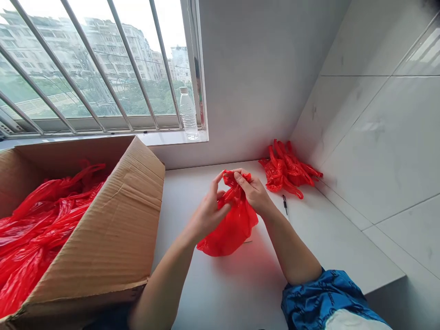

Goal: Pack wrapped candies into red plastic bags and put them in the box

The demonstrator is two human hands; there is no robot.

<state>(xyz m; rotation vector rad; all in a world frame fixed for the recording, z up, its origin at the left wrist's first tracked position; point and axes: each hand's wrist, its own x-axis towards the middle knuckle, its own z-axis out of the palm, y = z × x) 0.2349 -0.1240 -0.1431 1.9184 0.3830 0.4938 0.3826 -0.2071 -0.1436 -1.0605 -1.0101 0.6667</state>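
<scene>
A red plastic bag hangs gathered at its neck between my two hands, just above the white tabletop. My right hand pinches the bunched top of the bag, thumb pressed on the film. On the other side, my left hand has its fingertips at the gathered neck, with the thumb held out in front of the bag. The bag's lower part is puffed out, and its contents cannot be made out. Part of the neck is hidden behind my fingers.
A cardboard box full of red plastic bags stands at left. More tied red bags lie in the back right corner, near a black pen. A clear bottle stands on the sill by the barred window.
</scene>
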